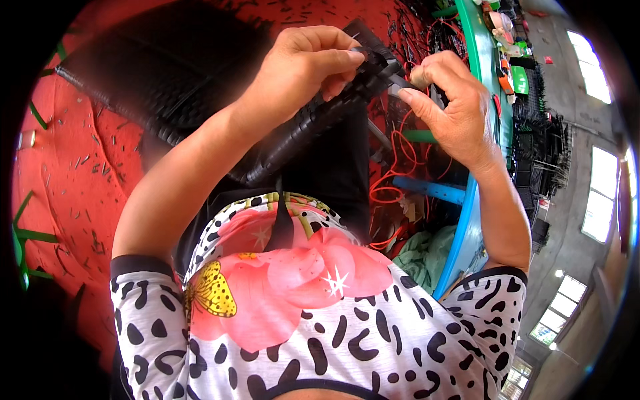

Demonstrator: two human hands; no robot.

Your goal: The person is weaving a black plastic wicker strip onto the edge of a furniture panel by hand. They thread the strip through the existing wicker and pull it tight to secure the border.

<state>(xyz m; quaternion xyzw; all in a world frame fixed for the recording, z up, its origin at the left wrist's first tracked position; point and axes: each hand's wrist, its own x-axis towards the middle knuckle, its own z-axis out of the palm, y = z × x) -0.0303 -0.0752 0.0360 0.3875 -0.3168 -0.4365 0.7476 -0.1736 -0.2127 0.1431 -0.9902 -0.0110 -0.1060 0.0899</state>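
One black woven piece (313, 120) is pinched by left hand (303, 63) and right hand (450, 100).

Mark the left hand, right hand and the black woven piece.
left hand (310, 63), head view, back of the hand
right hand (453, 107), head view, back of the hand
woven piece (313, 123), head view, mid-length of the wrapped black bar
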